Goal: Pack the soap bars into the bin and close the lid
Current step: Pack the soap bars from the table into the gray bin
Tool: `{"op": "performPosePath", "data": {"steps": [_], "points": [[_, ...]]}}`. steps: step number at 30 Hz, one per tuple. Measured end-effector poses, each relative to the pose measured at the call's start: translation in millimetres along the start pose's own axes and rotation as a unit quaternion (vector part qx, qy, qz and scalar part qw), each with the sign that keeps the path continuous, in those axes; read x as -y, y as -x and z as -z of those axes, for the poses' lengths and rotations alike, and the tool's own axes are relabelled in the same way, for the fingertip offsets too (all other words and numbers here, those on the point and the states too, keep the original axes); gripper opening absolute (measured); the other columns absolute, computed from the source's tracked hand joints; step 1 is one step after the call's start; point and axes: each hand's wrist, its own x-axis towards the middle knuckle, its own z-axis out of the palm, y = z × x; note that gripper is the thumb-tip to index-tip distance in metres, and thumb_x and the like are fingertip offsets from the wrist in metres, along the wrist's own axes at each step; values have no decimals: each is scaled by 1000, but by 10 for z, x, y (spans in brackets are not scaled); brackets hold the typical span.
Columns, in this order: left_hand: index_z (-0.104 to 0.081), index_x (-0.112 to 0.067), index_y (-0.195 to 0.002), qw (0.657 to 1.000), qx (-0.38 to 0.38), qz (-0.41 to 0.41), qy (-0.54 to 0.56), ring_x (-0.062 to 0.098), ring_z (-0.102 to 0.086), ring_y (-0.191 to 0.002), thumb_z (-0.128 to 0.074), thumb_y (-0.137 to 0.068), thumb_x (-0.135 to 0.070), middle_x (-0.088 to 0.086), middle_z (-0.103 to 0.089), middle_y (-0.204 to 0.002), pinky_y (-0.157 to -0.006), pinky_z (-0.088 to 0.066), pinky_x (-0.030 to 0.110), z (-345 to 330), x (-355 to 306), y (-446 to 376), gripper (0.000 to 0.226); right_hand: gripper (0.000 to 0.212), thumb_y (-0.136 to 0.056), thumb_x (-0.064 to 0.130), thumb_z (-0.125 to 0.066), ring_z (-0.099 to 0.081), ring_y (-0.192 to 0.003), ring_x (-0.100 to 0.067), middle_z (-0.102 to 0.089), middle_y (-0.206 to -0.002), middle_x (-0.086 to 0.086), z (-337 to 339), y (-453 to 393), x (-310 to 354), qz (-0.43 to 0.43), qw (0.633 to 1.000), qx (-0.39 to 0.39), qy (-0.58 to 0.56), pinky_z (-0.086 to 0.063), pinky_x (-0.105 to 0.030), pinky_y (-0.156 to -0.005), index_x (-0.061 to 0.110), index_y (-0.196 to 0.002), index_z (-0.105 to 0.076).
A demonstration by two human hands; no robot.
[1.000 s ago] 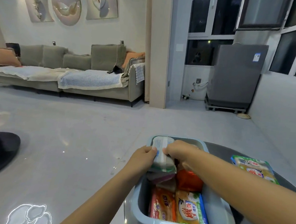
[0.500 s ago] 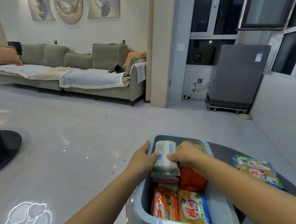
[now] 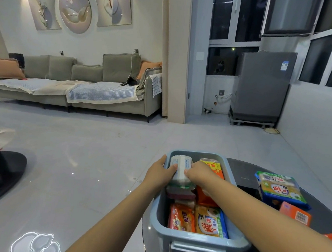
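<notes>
Living room behind is showing a grey-green sofa (image 3: 75, 84) and pale glossy floor tiles (image 3: 80, 159); I am working at a dark round glass table (image 3: 321, 221) in front of me. On it is sitting the blue-grey plastic bin (image 3: 198, 240), lid not in view, with wrapped soap bars already lying inside. Beside the bin, a green-and-blue soap multipack (image 3: 280, 190) and an orange soap box (image 3: 295, 213) are waiting unpacked. My left hand (image 3: 158, 176) and right hand (image 3: 199, 172) are both pinching a white wrapped soap pack (image 3: 180, 169), standing on edge at the bin's far left corner, atop a pink bar. Risk, my estimate: standing this high, it may be blocking the lid, or toppling on release.
</notes>
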Motion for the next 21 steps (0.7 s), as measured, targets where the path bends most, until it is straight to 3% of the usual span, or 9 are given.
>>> {"op": "performPosePath", "data": {"steps": [3, 5, 7, 9, 11, 13, 15, 18, 21], "points": [[-19, -20, -150, 1000, 10, -3, 10, 22, -43, -132, -55, -92, -31, 3, -34, -153, -100, -43, 31, -3, 46, 109, 69, 35, -89, 7, -47, -58, -109, -29, -60, -124, -16, 48, 112, -143, 44, 997, -26, -57, -52, -38, -88, 5, -123, -55], [-18, -21, -150, 1000, 27, -2, 0, 21, -44, -132, -59, -90, -31, 1, -35, -152, -99, -44, 32, 7, 26, 111, 73, 37, -91, 7, -47, -57, -106, -20, -58, -129, -11, 88, 227, -245, 75, 991, -51, -103, -50, -23, -73, 10, -127, -53], [-17, -21, -150, 999, 44, -1, -13, 22, -43, -132, -61, -88, -31, 2, -36, -152, -99, -44, 33, 14, -38, 98, 77, 35, -92, 10, -46, -51, -92, -10, -59, -128, -7, 133, 306, -359, 107, 983, -80, -123, -37, -11, -59, 13, -125, -56], [-15, -18, -150, 999, 48, 3, -21, 24, -42, -134, -63, -87, -32, 4, -34, -153, -100, -44, 35, 6, -91, 116, 81, 31, -93, 14, -45, -49, -88, -7, -60, -126, -5, 178, 379, -467, 129, 980, -99, -118, -36, -11, -62, 15, -121, -59], [-16, -15, -150, 999, 38, 4, -31, 25, -41, -134, -62, -88, -34, 6, -33, -153, -101, -43, 35, -9, -108, 156, 80, 33, -94, 17, -45, -53, -108, -14, -57, -131, -3, 224, 469, -550, 139, 978, -105, -114, -43, -20, -81, 17, -125, -56], [-20, -13, -148, 998, 4, -14, -68, 25, -41, -134, -55, -91, -38, 7, -34, -152, -101, -41, 35, -23, -111, 221, 72, 35, -94, 19, -46, -49, -122, -17, -53, -136, -1, 276, 547, -615, 153, 976, -104, -119, -41, -27, -93, 19, -129, -53], [-24, -15, -148, 994, -44, -38, -89, 23, -41, -134, -48, -94, -41, 6, -36, -152, -99, -42, 34, -36, -150, 310, 65, 36, -94, 21, -47, -49, -121, -14, -54, -135, 0, 325, 621, -664, 175, 970, -102, -131, -41, -26, -92, 21, -129, -52], [-37, -21, -142, 990, -80, -98, -59, 13, -49, -120, -44, -96, -37, 3, -45, -146, -83, -45, 24, -111, -299, 496, 49, 36, -92, 22, -50, -49, -111, -9, -56, -132, -1, 407, 745, -758, 197, 960, -103, -172, -46, -28, -90, 23, -129, -52], [-41, -23, -140, 988, -73, -134, -21, 18, -46, -128, -44, -95, -36, 2, -45, -145, -95, -42, 29, -246, -492, 683, 46, 37, -92, 22, -51, -51, -107, -7, -57, -130, 0, 513, 855, -895, 213, 951, -126, -185, -49, -15, -74, 24, -129, -52]]}}
